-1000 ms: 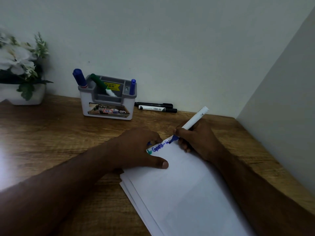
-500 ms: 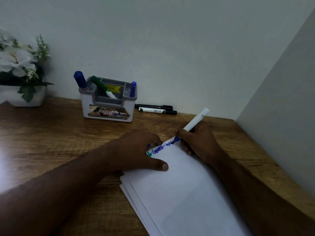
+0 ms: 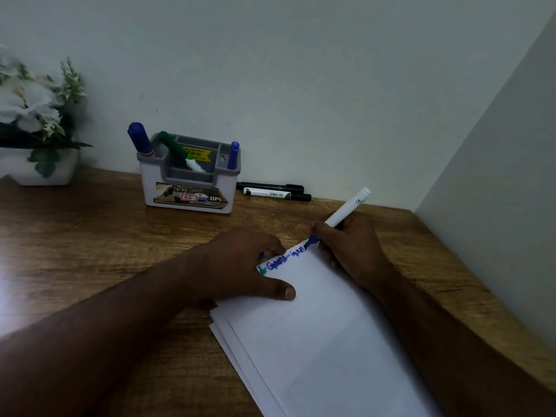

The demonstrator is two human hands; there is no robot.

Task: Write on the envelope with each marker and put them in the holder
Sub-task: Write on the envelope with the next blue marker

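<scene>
Wooden desk [image 3: 90,242] | right hand [image 3: 355,251] grips marker [image 3: 346,212] | left hand [image 3: 240,266] flat on envelope [image 3: 325,341], seemingly pinning cap [image 3: 262,256]

Home desk corner, marker holder [image 3: 190,176], potted flowers [image 3: 33,121]

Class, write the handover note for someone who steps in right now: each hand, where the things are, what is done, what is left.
Right hand: grips the white-barrelled blue marker, tip on the top envelope.
Left hand: flat on the envelope, pinning it; a small blue object shows under its fingers, cannot tell what.
Holder: two blue markers and a green one inside.
Two black markers lie on the desk beside it.
Done: green and blue writing.
Left: finish the blue line, stow that marker, then both black ones.
</scene>
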